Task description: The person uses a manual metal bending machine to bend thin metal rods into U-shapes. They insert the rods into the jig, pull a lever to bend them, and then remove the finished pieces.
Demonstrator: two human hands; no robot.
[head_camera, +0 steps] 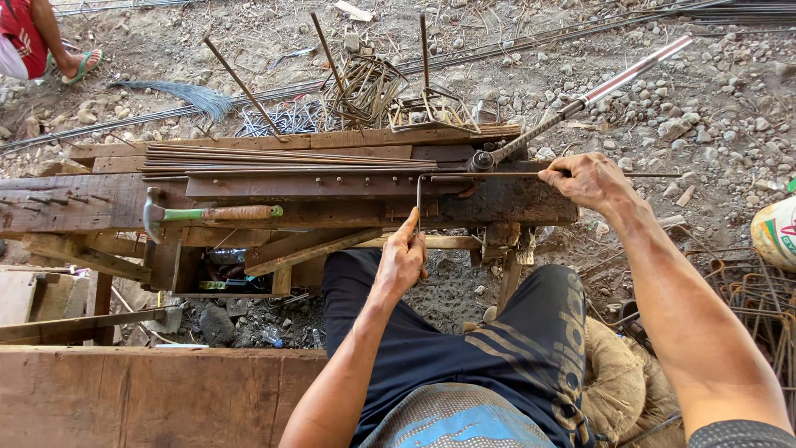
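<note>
Your left hand [404,259] is low at the front edge of the wooden table [75,207], fingers [410,228] pinching the bent-down leg of the thin steel rod [481,175]. That rod runs flat along the table top, turns a sharp corner near the middle and drops straight down to your left hand. Your right hand [587,180] is out at the table's right end, fingers curled tight around the straight run of the same rod, knuckles up. Just beside that hand sits the bending lever [580,104], its round head resting on the table by the rod, its long red-and-silver handle angling up and away to the right over the gravel [705,108]. A row of small pegs [365,179] stands along the metal strip behind the rod. Farther back on the table lies a bundle of straight rods [274,155]. To the left, a hammer [211,214] with a green and brown handle lies flat, well apart from both hands. Beyond the table, finished bent stirrups [365,87] are piled on the ground, and more lie at your right [759,294]. Another person's sandalled foot [83,62] shows at the top left corner.
</note>
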